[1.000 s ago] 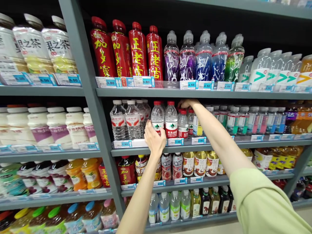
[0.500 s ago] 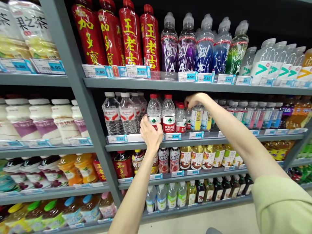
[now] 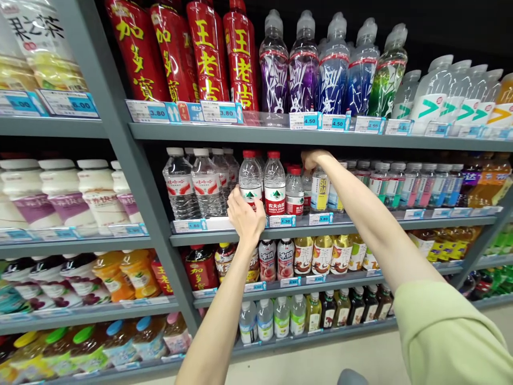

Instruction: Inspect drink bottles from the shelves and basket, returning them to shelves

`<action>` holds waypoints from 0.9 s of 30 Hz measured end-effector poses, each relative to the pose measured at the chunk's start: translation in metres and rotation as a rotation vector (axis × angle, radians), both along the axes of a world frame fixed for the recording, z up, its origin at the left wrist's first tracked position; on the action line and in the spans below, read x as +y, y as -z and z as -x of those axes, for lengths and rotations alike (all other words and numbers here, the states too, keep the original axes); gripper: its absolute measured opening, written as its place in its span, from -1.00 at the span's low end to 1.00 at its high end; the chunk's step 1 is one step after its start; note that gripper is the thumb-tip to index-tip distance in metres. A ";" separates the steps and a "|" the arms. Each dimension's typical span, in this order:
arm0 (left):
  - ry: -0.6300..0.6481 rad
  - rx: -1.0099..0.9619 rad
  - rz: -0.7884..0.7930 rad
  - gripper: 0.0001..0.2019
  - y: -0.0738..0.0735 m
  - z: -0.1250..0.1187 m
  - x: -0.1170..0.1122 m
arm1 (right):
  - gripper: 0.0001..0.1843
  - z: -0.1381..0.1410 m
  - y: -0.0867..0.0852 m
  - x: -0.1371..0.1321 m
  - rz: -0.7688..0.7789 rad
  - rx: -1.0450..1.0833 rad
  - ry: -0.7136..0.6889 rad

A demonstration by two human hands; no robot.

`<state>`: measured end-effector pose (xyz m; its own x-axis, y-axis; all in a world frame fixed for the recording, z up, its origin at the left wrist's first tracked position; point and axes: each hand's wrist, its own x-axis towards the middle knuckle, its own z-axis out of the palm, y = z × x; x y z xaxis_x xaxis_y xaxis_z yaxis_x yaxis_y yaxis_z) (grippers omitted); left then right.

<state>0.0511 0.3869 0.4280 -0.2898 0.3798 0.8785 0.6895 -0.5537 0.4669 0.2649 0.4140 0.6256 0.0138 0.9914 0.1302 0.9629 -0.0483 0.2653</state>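
Observation:
My left hand is closed around the lower part of a clear water bottle with a red cap, at the front of the middle shelf. Its fingers cover part of the red and white label. A matching bottle stands just to the right. Deeper in, my right hand bends downward, its fingers closed at the top of a small water bottle and hiding its cap. A shorter red-capped bottle is left of that one, and a yellow-labelled soda bottle stands on its right.
The shelf above carries red tea bottles and sports drinks, close over my right wrist. White-capped water bottles stand left of my left hand. A grey upright divides the bays. Price tags line the shelf edge.
The view has shifted slightly. My right hand has moved a little left and its fingers sit lower around the small bottle's top. My left hand stays on its bottle.

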 end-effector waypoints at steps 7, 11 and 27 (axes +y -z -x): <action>0.013 0.000 0.050 -0.37 0.001 -0.001 0.001 | -0.56 0.001 -0.001 0.006 0.009 -0.083 0.074; 0.023 -0.007 0.044 -0.39 0.001 -0.001 0.000 | -0.56 0.006 -0.002 -0.001 -0.004 -0.117 0.058; 0.056 -0.027 -0.095 -0.48 0.002 -0.002 -0.001 | -0.28 -0.039 -0.011 -0.070 0.094 0.053 -0.178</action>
